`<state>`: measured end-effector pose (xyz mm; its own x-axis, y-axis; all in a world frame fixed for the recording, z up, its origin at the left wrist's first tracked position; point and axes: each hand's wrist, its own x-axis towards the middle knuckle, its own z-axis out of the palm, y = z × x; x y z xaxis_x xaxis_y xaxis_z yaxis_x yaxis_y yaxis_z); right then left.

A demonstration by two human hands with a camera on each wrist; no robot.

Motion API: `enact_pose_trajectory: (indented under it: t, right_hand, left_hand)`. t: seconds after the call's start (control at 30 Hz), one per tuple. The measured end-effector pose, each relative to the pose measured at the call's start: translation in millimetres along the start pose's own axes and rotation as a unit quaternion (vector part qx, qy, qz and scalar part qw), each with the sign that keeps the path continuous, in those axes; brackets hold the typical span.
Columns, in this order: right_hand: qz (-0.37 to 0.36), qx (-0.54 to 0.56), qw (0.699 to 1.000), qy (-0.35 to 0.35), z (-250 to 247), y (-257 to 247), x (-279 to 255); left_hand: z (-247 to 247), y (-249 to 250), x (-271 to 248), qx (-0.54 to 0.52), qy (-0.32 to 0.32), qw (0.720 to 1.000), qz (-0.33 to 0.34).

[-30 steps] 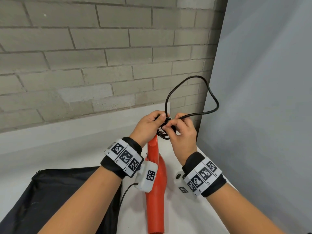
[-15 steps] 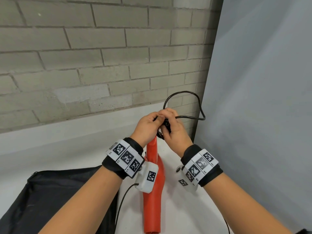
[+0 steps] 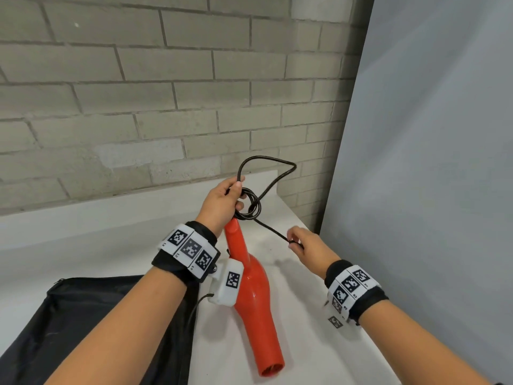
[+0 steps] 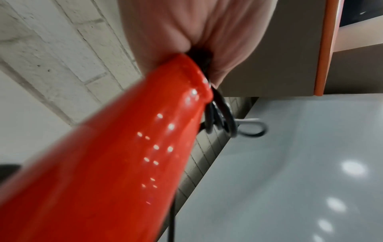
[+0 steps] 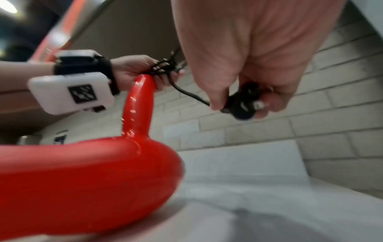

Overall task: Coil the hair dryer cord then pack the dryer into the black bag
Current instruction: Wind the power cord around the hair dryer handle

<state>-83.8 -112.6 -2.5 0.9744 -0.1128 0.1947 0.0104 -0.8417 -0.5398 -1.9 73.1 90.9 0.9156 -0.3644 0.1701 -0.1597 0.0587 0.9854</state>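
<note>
Left hand: the left hand (image 3: 222,201) is raised above the table (image 3: 299,315), fingers curled round the top of the hair dryer (image 3: 254,290) handle and round several small loops of the cord (image 3: 249,207) gathered there.
Right hand: the right hand (image 3: 306,247) sits lower and to the right, apart from the left, palm down, thumb and fingers pinching the black plug (image 5: 241,104) at the cord's free end.
Cord: one bigger loose loop stands up above the left hand; a straight length runs from the coils down to the right hand.
Dryer: red, handle tilted up into the left hand, its body and nozzle lying on the table, the nozzle opening pointing toward the person.
Bag: the black bag (image 3: 83,323) lies flat on the table at lower left, its edge just beside the dryer's body, partly under the left forearm.
Edges: a brick wall (image 3: 138,93) runs behind the table; a grey panel (image 3: 430,162) closes off the right side, near the right hand.
Open room: bare tabletop lies between the dryer and the right forearm, and behind the left wrist toward the wall.
</note>
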Motion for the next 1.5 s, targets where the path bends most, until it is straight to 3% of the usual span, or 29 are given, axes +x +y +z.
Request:
enact_pose_trajectory:
  t: [0.13,0.2,0.27,0.37,0.57,0.73,0.83,0.93,1.03,1.1,1.17,1.37,1.5]
  right_hand:
    - [0.108,-0.114,0.973,-0.171,9.5,18.0,1.1]
    - [0.129,-0.131,0.961,-0.206,10.9,12.3,0.4]
    - [0.107,-0.094,0.974,-0.175,7.5,-1.7,2.3]
    - [0.031,0.063,0.991,-0.115,-2.6,-35.6,5.3]
    - [-0.042,0.269,0.962,-0.019,-1.3,-73.4,11.2]
    - [0.052,0.222,0.973,0.045,2.8,-55.4,21.7]
    - [0.128,0.093,0.987,-0.028,8.7,-22.4,23.9]
    - [0.161,0.022,0.984,-0.075,13.4,-0.3,20.1]
    - [0.104,-0.020,0.991,-0.085,8.4,-7.7,15.8]
    - [0.011,0.059,0.993,-0.099,3.4,-21.6,13.0]
    - [-0.036,0.138,0.985,-0.100,-0.4,-38.0,9.3]
    - [0.006,0.271,0.961,-0.045,-4.3,-45.6,13.3]
    - [0.008,0.223,0.974,-0.039,-15.5,-39.2,15.7]
  left_hand:
    - [-3.0,2.1,-7.2,-0.040,-0.040,0.998,0.021]
    - [-1.9,3.2,-11.3,-0.053,-0.048,0.997,0.025]
    - [-0.6,4.0,-14.2,-0.055,-0.057,0.996,0.028]
    - [1.8,4.1,-15.9,-0.050,-0.069,0.996,0.037]
    - [9.7,6.4,-18.2,-0.046,-0.093,0.994,0.042]
    - [10.3,9.7,-20.9,-0.016,-0.111,0.992,0.049]
    - [7.0,10.0,-22.4,-0.007,-0.132,0.990,0.052]
    - [4.9,9.1,-22.0,0.015,-0.137,0.989,0.055]
    - [6.9,9.1,-20.9,0.043,-0.136,0.987,0.071]
    - [9.9,9.3,-20.7,0.063,-0.140,0.985,0.081]
    - [11.1,10.0,-20.6,0.070,-0.137,0.984,0.084]
    - [10.2,10.7,-22.0,0.061,-0.117,0.989,0.059]
    - [6.8,11.2,-21.5,0.094,-0.116,0.987,0.056]
